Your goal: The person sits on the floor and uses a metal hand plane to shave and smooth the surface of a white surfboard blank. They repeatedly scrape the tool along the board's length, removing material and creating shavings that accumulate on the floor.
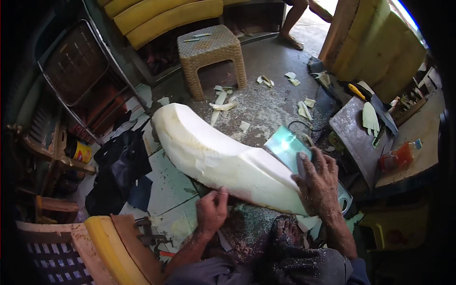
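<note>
A long, cream-white piece of foam [209,152], shaped like a motorcycle seat, lies slantwise in front of me. Its narrow raised end is at the far left, and its near right end is by my right hand. My right hand [319,183] is closed round a small grey block [301,166] at the foam's right side. Just below the foam's near edge is my left hand [212,211], its fingers curled and fingertips pressed together. Whether it pinches anything is too small to tell. Pale dust coats both hands.
Foam scraps [304,110] and dust litter the floor around a woven-pattern stool [209,45]. Black sheet material [121,166] lies left, beside a folding chair [76,66]. A yellow-handled tool [356,91] and pale glove [369,118] rest on the right. Another person's leg [293,21] shows at the doorway.
</note>
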`<state>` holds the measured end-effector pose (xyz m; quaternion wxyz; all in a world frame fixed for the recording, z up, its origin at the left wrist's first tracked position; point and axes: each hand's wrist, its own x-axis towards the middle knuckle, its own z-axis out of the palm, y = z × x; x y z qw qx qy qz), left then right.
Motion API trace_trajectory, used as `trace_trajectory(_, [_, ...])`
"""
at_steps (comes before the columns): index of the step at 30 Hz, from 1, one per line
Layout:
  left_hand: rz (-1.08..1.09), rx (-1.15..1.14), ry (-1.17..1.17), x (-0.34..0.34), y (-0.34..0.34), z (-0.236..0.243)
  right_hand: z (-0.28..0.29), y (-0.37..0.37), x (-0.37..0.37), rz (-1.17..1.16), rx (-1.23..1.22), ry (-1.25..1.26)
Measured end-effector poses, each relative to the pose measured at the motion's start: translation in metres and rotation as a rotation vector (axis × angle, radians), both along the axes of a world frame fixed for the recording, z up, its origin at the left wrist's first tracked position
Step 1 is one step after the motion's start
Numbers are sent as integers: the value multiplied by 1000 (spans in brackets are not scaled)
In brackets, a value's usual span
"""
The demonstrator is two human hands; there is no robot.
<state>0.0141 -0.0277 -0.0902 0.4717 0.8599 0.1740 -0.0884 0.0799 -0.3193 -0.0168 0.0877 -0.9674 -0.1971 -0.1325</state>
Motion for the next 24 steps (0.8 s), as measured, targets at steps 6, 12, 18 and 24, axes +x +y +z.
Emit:
trace_trajectory(6, [-168, 221, -416, 19, -6, -3, -19, -22, -39, 72, 117, 55])
trace_trajectory(12, [-572, 769, -882, 84, 43, 52, -98, -36, -53, -43, 77, 53])
trace_trajectory(18, [-835, 922, -368, 138, 73, 77, -96, -24, -11, 61, 134, -54])
trace_trajectory(24, [-840, 808, -390, 69, 55, 51, -83, -30, 65, -154, 199, -63])
